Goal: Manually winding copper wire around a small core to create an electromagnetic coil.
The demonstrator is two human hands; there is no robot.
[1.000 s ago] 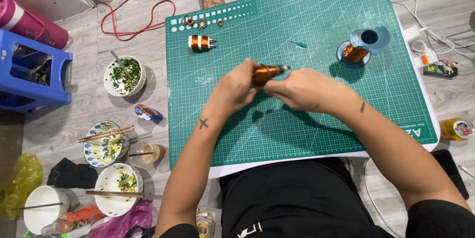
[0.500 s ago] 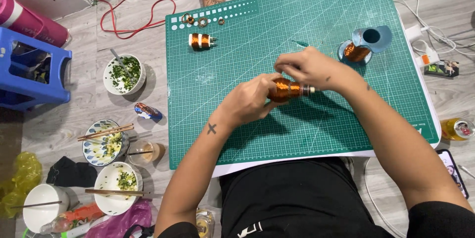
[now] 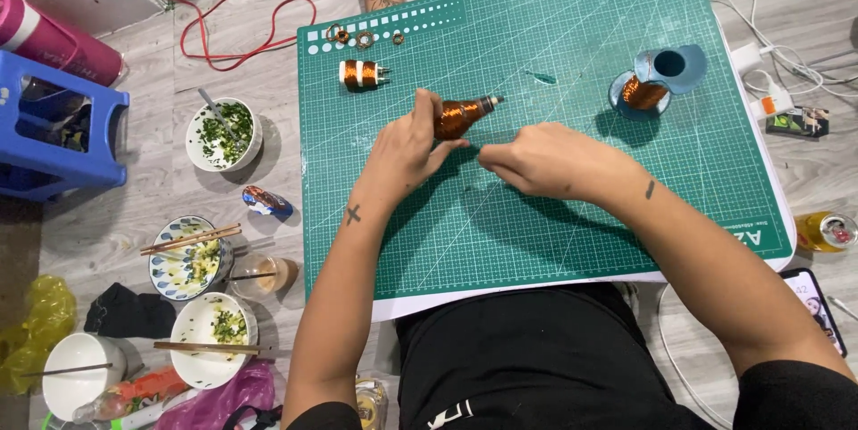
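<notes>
My left hand [image 3: 407,148] grips a copper wire coil [image 3: 460,115] wound on a small spindle, holding it above the green cutting mat [image 3: 536,215]. My right hand [image 3: 536,162] hovers just right of and below the coil, its fingers pinched together; whether a thin wire runs between them is too fine to see. A second wound coil [image 3: 362,73] lies on the mat at the upper left. A blue spool of copper wire [image 3: 657,77] stands at the upper right. Small copper rings [image 3: 362,37] lie near the mat's far edge.
Left of the mat on the floor are bowls of food [image 3: 222,133], a plate with chopsticks [image 3: 189,256], a glass [image 3: 259,274] and a blue plastic stool [image 3: 58,130]. A red cable [image 3: 241,32] loops at the back. White cables [image 3: 778,63], a can [image 3: 827,231] and a phone [image 3: 815,298] lie right.
The coil and my left hand moved up and left over the mat. My right hand let go of the coil's end and drew back toward me, to the right.
</notes>
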